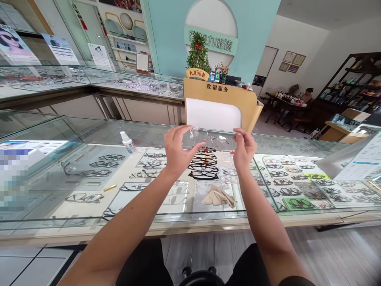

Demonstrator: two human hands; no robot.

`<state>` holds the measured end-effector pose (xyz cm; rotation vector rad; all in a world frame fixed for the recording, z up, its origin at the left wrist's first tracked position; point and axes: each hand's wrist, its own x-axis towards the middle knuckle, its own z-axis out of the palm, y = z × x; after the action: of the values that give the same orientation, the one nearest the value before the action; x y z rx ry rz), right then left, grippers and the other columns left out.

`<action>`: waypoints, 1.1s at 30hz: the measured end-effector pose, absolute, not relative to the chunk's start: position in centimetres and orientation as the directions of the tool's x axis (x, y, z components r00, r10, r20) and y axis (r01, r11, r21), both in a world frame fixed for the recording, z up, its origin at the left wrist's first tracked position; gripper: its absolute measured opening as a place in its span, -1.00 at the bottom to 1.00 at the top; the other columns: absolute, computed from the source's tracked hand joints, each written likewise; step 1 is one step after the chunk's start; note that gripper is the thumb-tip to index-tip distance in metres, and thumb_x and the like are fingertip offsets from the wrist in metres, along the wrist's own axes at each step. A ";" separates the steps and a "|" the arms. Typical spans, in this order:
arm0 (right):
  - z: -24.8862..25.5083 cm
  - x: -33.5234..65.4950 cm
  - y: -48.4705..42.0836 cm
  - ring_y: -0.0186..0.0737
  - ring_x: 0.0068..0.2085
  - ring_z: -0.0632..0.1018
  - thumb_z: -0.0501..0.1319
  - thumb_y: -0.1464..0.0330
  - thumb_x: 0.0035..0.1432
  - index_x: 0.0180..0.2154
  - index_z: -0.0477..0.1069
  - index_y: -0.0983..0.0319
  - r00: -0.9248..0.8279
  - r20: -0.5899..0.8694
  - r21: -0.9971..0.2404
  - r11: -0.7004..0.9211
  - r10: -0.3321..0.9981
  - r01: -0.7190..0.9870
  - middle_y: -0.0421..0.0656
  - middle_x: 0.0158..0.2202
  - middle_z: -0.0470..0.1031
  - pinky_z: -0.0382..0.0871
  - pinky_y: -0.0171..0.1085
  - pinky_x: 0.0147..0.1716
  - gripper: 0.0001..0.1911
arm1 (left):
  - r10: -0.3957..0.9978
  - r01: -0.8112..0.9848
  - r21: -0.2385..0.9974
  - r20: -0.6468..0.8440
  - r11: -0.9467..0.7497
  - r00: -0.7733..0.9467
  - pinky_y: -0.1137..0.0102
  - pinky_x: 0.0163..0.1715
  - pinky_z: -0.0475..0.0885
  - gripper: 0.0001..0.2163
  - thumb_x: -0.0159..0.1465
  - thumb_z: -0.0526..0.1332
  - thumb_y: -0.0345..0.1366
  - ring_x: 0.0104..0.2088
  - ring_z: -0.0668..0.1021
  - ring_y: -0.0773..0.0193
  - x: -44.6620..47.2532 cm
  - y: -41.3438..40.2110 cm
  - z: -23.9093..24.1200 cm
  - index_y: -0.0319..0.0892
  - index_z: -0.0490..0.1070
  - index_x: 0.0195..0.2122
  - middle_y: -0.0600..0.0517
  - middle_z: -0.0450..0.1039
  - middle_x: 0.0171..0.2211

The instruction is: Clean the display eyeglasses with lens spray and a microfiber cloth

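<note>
A pair of thin-rimmed eyeglasses (220, 143) with clear lenses is held up above the glass counter, between my two hands. My left hand (177, 153) has its fingertips at the upper left of the frame and its thumb below the left lens. A small white tag shows by that side. On the other side, my right hand (245, 150) is closed, thumb against fingers, at the right arm of the eyeglasses. Below them, a column of black-framed glasses (204, 174) lies inside the case. A crumpled beige cloth (219, 197) rests on the counter nearer to me.
A white spray bottle (128, 142) stands at the left on the glass counter (98, 228). Near it lies a small gold-coloured stick (110, 188). More frames fill the case on both sides. Beyond is a wooden cashier desk (220, 89) with plants; a person sits far right.
</note>
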<state>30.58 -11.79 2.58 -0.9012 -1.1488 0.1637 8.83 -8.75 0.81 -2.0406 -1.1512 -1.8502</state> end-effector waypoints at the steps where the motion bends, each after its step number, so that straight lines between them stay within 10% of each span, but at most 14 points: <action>1: 2.6 30.8 -11.6 -0.13 -0.25 0.56 0.19 0.11 0.46 -0.12 0.59 0.12 0.467 0.694 -0.707 0.643 0.548 0.295 -0.14 -0.29 0.56 0.42 -0.14 -0.16 -0.71 | 0.428 0.616 0.386 0.900 -0.687 -0.087 0.01 0.24 0.41 -0.47 0.26 0.53 0.06 0.15 0.59 -0.12 8.8 -8.8 0.8 -0.07 0.51 0.14 -0.14 0.62 0.08; 9: 1.1 30.0 -11.3 -0.20 -0.42 0.28 -0.05 -0.16 0.55 -0.43 0.17 0.09 0.323 0.677 -0.731 0.553 0.661 0.400 -0.26 -0.51 0.23 0.17 -0.15 -0.31 -0.40 | 0.411 0.533 0.472 0.880 -0.702 -0.238 0.11 0.06 0.49 -0.46 0.25 0.54 0.04 -0.02 0.61 0.03 8.8 -8.7 1.0 -0.11 0.47 0.12 -0.09 0.54 -0.02; 16: 0.8 28.4 -12.5 0.01 0.05 0.58 0.36 0.01 0.36 0.23 0.39 0.12 0.222 0.812 -0.568 0.645 0.539 0.511 0.05 0.17 0.58 0.43 -0.02 0.05 -0.44 | 0.467 0.476 0.537 0.843 -0.697 -0.267 0.20 -0.01 0.47 -0.52 0.24 0.56 -0.03 -0.08 0.59 0.10 9.2 -9.3 1.2 -0.11 0.49 0.06 -0.03 0.53 -0.09; 33: 0.0 27.7 -12.1 -0.08 -0.12 0.59 0.38 0.00 0.36 0.10 0.45 0.14 0.272 0.835 -0.537 0.596 0.479 0.598 -0.06 -0.03 0.59 0.46 -0.05 -0.11 -0.53 | 0.527 0.447 0.577 0.814 -0.684 -0.244 0.20 -0.04 0.48 -0.55 0.27 0.55 -0.05 -0.06 0.60 0.10 9.6 -9.5 1.0 -0.05 0.52 0.10 -0.03 0.54 -0.04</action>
<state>27.67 -12.06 0.02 -1.0121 -1.3611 -0.1019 9.55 -9.46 1.01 -1.9658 -1.2692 -2.1832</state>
